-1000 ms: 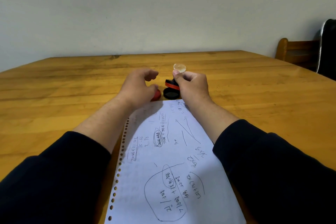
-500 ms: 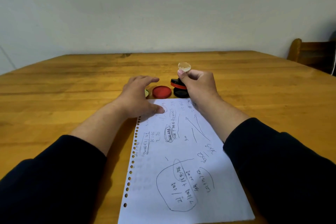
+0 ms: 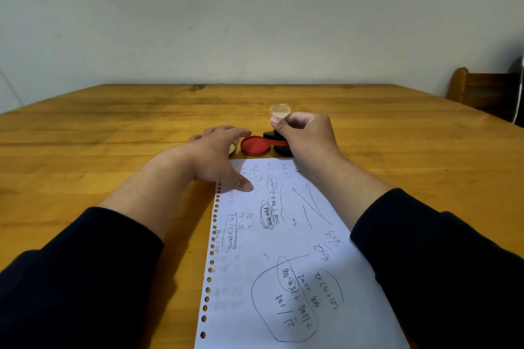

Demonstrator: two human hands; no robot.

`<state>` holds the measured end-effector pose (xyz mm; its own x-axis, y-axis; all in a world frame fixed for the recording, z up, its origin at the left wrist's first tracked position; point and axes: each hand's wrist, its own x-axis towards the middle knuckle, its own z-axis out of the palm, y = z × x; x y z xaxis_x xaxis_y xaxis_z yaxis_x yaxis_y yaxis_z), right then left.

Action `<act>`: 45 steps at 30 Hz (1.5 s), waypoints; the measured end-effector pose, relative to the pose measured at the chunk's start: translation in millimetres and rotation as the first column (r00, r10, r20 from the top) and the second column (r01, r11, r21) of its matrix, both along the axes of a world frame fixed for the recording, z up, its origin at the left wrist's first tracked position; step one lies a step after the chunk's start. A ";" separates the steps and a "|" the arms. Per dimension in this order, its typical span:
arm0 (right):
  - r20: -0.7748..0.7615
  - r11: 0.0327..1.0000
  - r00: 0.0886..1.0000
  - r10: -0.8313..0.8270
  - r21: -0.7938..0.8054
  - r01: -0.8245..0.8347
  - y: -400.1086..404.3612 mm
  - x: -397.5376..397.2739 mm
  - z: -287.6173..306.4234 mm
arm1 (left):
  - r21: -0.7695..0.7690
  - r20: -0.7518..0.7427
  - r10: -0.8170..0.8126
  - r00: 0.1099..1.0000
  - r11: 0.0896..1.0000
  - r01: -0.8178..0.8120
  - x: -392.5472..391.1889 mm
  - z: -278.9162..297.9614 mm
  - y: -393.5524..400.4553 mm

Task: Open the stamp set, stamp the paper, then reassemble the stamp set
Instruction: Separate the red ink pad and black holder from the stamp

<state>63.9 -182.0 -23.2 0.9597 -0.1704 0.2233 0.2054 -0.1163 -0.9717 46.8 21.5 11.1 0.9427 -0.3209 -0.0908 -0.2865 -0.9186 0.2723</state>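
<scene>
Now the right hand (image 3: pixel 304 133) pinches the clear stamp (image 3: pixel 280 111) above the ink pad (image 3: pixel 255 145), left hand (image 3: pixel 218 156) flat, pinning the paper (image 3: pixel 283 235); best press straight down, evenly.

One camera sits on the person's head. It looks forward and down at the table (image 3: pixel 113 133), close over both arms.

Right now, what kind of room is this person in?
Probably a plain room at home or a study room: a big wooden table, a sheet of handwritten notes, a wooden chair and a bare wall.
</scene>
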 end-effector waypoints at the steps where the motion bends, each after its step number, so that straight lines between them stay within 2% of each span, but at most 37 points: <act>1: -0.004 1.000 1.000 -0.015 -0.004 0.015 0.7 -2.2 2.5 | -0.004 -0.007 -0.007 1.000 1.000 0.007 0.5 0.1 0.8; 2: -0.009 1.000 1.000 -0.025 0.000 0.025 1.4 -4.7 5.6 | -0.038 -0.015 -0.008 1.000 0.999 0.008 1.2 0.1 1.7; 4: -0.016 0.999 1.000 -0.023 0.022 0.024 1.9 -8.4 11.4 | -0.229 -0.010 0.001 1.000 0.973 -0.004 2.6 -0.6 1.1; 7: -0.017 1.000 1.000 0.006 -0.023 -0.006 2.4 -9.2 20.1 | -0.556 0.111 0.052 0.992 0.831 0.018 6.4 -0.3 -7.1; 9: -0.013 0.997 0.999 0.030 -0.077 -0.031 5.3 -5.5 24.2 | -0.663 0.176 0.081 0.981 0.746 0.058 10.7 2.1 -14.2; 11: -0.012 0.990 0.999 0.048 -0.131 -0.049 9.7 1.5 27.7 | -0.707 0.208 0.102 0.973 0.703 0.077 16.3 2.7 -19.1; 14: -0.013 0.981 0.997 0.077 -0.178 -0.078 15.0 12.7 31.5 | -0.714 0.265 0.126 0.956 0.692 0.107 23.1 -0.2 -19.1; 17: -0.002 0.983 0.992 0.127 -0.130 -0.127 18.0 16.7 25.4 | -0.737 0.295 0.115 0.948 0.660 0.149 26.6 -7.7 -16.4; 26: 0.019 0.986 0.988 0.152 -0.070 -0.150 16.7 13.5 16.4 | -0.707 0.327 0.045 0.944 0.675 0.213 30.9 -21.6 -14.6; 33: 0.057 0.988 0.991 0.119 -0.108 -0.112 15.4 13.7 20.1 | -0.674 0.293 0.115 0.949 0.729 0.120 34.9 -30.9 -13.5; 39: 0.096 0.985 0.989 0.116 -0.140 -0.102 17.3 12.5 19.7 | -0.638 0.288 0.096 0.953 0.761 0.117 34.6 -32.1 -15.5; 45: 0.067 0.984 0.992 0.111 -0.150 -0.100 17.0 13.5 17.0 | -0.623 0.284 0.076 0.956 0.772 0.124 36.2 -34.5 -14.5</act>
